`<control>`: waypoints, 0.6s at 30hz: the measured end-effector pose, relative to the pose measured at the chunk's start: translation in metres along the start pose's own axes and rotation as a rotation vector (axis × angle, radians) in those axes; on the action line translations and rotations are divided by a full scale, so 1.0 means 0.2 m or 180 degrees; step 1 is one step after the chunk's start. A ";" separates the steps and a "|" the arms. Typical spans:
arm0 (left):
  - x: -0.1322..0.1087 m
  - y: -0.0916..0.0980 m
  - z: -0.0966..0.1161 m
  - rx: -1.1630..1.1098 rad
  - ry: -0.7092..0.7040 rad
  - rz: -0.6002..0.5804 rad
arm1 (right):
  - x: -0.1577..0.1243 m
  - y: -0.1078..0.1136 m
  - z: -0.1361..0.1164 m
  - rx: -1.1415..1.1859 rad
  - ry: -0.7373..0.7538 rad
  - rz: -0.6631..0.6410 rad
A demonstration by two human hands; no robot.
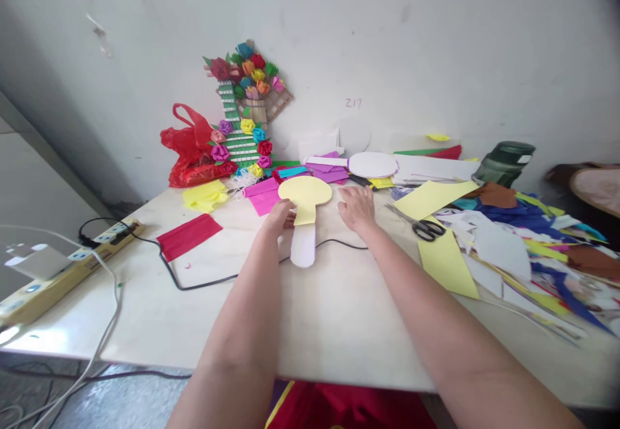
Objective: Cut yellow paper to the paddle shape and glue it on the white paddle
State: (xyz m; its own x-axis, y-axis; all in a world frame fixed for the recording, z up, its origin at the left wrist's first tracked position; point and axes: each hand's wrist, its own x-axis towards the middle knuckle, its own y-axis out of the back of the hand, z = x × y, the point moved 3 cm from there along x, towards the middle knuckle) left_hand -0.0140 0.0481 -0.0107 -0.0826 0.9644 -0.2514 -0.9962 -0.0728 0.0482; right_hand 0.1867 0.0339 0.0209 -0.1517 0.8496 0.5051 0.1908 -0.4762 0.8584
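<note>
A paddle-shaped paper cutout point(305, 191) lies on the table in front of me. Pale yellow paper covers its rounded head and neck, while the lower handle is white. My left hand point(281, 216) is at the left edge of the neck, its fingers curled against the cutout; the thumb is mostly hidden. Right of the cutout, my right hand point(357, 208) rests low over the table with its fingers apart. A small whitish patch shows by its fingertips, too unclear to name. Black-handled scissors point(426, 227) lie to the right of that hand, next to yellow paper sheets point(448, 261).
Paper scraps point(504, 248) pile up on the right, below a dark green bottle point(504, 164). Another white paddle cutout point(372, 165) lies at the back. A paper-flower decoration point(242, 138) and red bag point(191, 148) stand back left. A power strip point(68, 264) and black cable point(203, 285) cross the left.
</note>
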 end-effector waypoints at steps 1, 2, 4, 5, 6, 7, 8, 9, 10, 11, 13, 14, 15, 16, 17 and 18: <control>0.00 0.00 0.00 -0.0058 0.0053 -0.0015 | 0.01 -0.02 -0.03 0.0105 0.0234 -0.0177; 0.00 0.00 0.00 -0.0124 0.0107 -0.0032 | 0.02 -0.04 -0.06 0.0192 0.0384 -0.0399; -0.01 0.00 0.01 -0.0289 0.0231 -0.0061 | 0.05 -0.08 -0.11 0.0290 0.0587 -0.0904; -0.01 0.00 0.01 -0.0385 0.0295 -0.0093 | 0.06 -0.10 -0.13 0.0308 0.0648 -0.1121; -0.01 0.00 0.01 -0.0483 0.0361 -0.0146 | 0.08 -0.13 -0.14 0.0307 0.0697 -0.1293; -0.01 0.00 0.01 -0.0579 0.0432 -0.0224 | 0.10 -0.15 -0.16 0.0299 0.0750 -0.1402; -0.01 0.00 0.01 -0.0669 0.0498 -0.0314 | 0.12 -0.16 -0.16 0.0288 0.0770 -0.1490; -0.01 0.00 0.01 -0.0755 0.0552 -0.0413 | 0.13 -0.18 -0.17 0.0271 0.0773 -0.1571; -0.01 0.00 0.01 -0.0846 0.0585 -0.0515 | 0.14 -0.20 -0.18 0.0254 0.0775 -0.1638; -0.01 0.00 0.01 -0.0937 0.0606 -0.0602 | 0.16 -0.21 -0.19 0.0241 0.0781 -0.1687; -0.01 0.00 0.01 -0.1116 0.0624 -0.0728 | 0.17 -0.22 -0.20 0.0227 0.0824 -0.1749; -0.02 -0.01 0.01 -0.1204 0.0625 -0.0763 | 0.17 -0.23 -0.21 0.0227 0.0845 -0.1765; -0.02 -0.01 0.01 -0.1291 0.0634 -0.0777 | 0.17 -0.22 -0.22 0.0233 0.0851 -0.1785; -0.02 -0.01 0.01 -0.1372 0.0651 -0.0771 | 0.16 -0.22 -0.23 0.0249 0.0853 -0.1809; -0.03 -0.02 0.01 -0.1450 0.0667 -0.0758 | 0.15 -0.21 -0.23 0.0272 0.0848 -0.1827; -0.03 -0.02 0.01 -0.1521 0.0664 -0.0734 | 0.14 -0.20 -0.23 0.0304 0.0843 -0.1838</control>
State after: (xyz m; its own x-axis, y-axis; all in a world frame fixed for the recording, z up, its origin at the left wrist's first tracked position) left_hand -0.0095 0.0433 -0.0072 0.1831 0.9017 -0.3916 -0.8871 -0.0201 -0.4610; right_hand 0.1289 0.0673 0.0046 -0.4880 0.8726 -0.0205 0.0905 0.0740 0.9931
